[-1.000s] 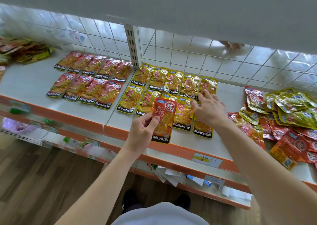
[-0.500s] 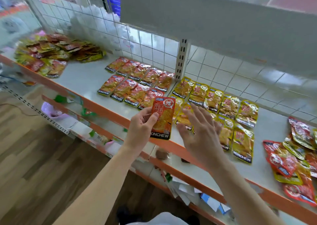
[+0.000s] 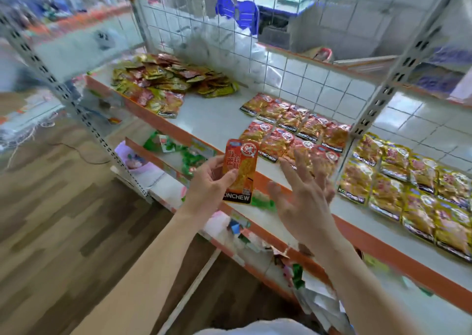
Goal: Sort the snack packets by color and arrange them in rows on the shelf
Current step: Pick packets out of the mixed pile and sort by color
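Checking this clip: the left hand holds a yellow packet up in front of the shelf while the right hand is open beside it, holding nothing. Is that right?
Not quite. The packet gripped by the left hand is red, not yellow, as the head view shows. The rest stands: it is held up in front of the shelf, and the right hand is open beside it, holding nothing.

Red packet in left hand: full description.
The red packet is a flat, glossy, foil-like pouch: orange-red, a round white emblem near the top, a black bottom band showing ONCHEW. Held roughly upright, front to camera, before the shelf. The left hand pinches its lower left side, thumb on front. Nothing else touches it.
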`<state>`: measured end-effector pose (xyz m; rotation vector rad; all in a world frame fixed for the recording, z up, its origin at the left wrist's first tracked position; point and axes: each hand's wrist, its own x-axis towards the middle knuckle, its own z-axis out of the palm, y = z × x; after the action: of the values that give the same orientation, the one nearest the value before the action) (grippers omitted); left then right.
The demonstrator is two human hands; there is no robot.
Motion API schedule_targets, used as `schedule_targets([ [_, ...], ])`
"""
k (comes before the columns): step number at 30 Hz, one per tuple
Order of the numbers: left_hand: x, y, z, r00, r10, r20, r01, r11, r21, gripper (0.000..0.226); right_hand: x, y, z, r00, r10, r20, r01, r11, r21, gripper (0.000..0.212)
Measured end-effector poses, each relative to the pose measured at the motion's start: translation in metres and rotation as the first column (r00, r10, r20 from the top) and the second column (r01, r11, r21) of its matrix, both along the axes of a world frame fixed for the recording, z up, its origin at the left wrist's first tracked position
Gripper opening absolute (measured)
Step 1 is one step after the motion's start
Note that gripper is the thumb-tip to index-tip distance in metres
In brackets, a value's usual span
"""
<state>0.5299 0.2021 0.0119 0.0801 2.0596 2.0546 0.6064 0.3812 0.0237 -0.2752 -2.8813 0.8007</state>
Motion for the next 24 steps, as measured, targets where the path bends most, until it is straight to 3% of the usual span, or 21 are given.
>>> schedule_targets([
  [9,-0.035,-0.020,-0.013,1.000,0.020,0.012,-0.020,1.000,-0.024,0.020,-0.025,-0.019,-0.015,1.000,-0.017,0.005,0.017,0.999,0.043,0.060],
  [19,-0.116,-0.013,-0.020,0.999,-0.020,-0.043,0.011,0.980,-0.197,0.027,-0.099,-0.015,-0.045,0.997,-0.026,-0.075,0.031,0.997,0.066,0.060],
  [24,-0.159,-0.004,-0.023,0.994,-0.089,-0.059,0.066,0.948,-0.313,0.031,-0.132,-0.008,-0.050,0.995,-0.090,-0.036,0.092,0.994,0.059,0.061],
])
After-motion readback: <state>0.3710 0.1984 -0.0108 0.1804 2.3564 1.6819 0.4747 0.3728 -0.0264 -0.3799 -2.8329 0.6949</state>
